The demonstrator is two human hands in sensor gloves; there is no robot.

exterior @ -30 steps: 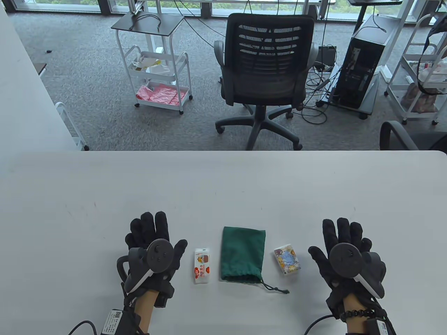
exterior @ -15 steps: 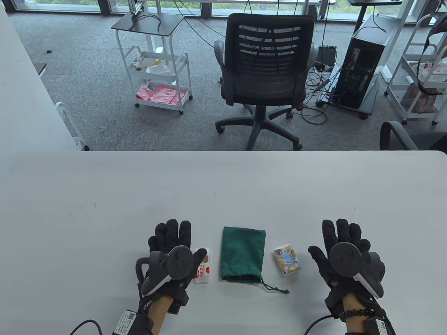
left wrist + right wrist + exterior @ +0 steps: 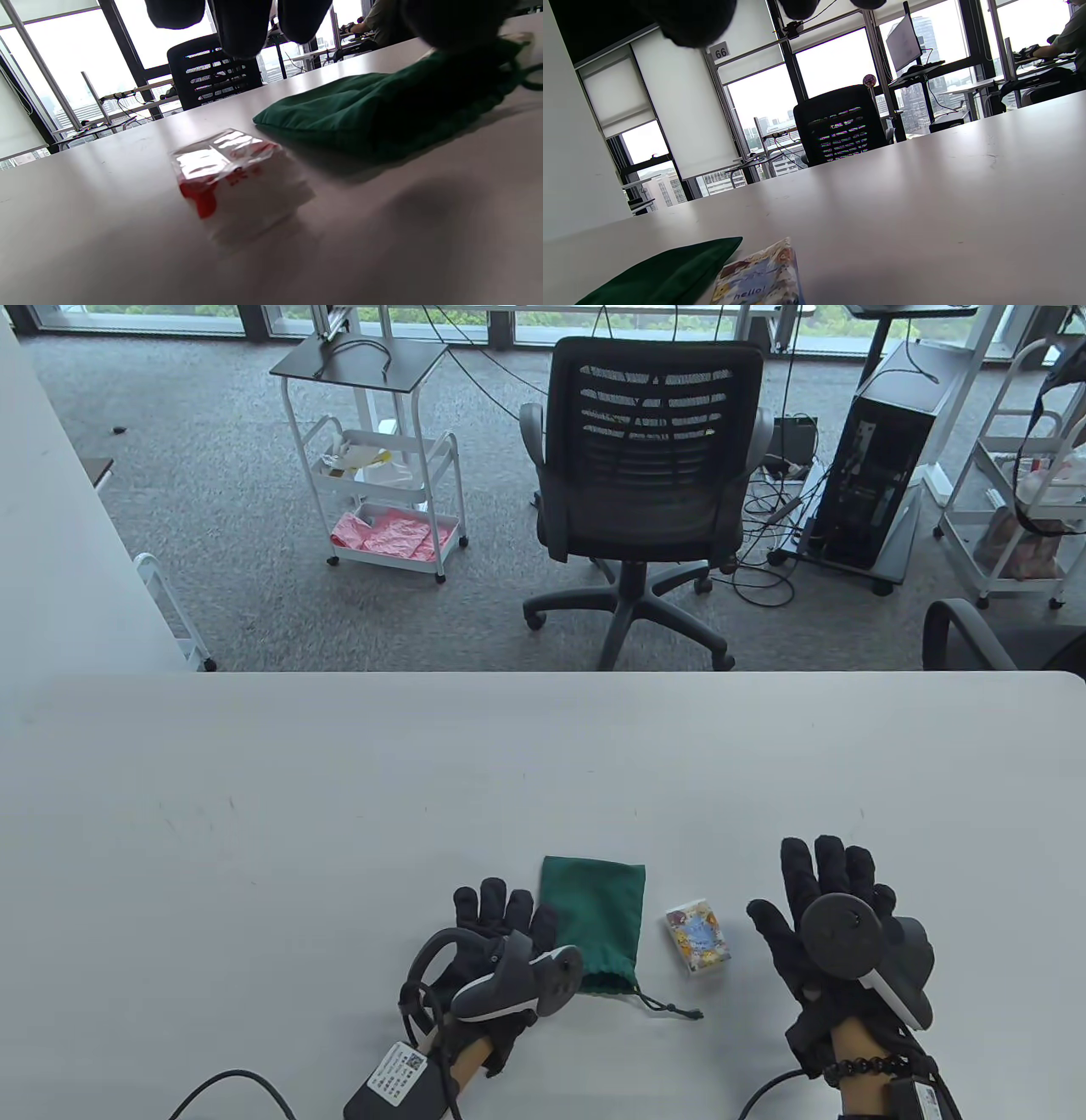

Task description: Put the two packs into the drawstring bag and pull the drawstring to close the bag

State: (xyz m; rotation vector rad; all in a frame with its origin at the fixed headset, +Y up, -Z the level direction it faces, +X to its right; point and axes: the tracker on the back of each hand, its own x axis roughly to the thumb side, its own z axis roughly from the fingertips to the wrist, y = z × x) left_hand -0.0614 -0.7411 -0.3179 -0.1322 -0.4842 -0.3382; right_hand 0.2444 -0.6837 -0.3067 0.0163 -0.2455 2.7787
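The green drawstring bag (image 3: 604,909) lies flat near the table's front edge, its gathered mouth toward me and its cord (image 3: 670,1007) trailing right. My left hand (image 3: 502,918) hovers tilted at the bag's left side, covering the red-and-white pack in the table view. In the left wrist view that pack (image 3: 237,182) lies on the table below the fingers (image 3: 242,25), untouched, next to the bag (image 3: 382,110). The blue-and-yellow pack (image 3: 697,938) lies right of the bag. My right hand (image 3: 827,891) rests flat and open further right; its wrist view shows this pack (image 3: 759,279) and the bag (image 3: 661,275).
The white table (image 3: 543,763) stretches far behind the objects. Beyond its far edge stand a black office chair (image 3: 649,466), a white trolley (image 3: 382,475) and a computer tower (image 3: 882,458) on the carpet.
My left hand has moved right, from beside the red-and-white pack to over it, and has rolled so its tracker faces right. The right hand, bag and other pack have not moved.
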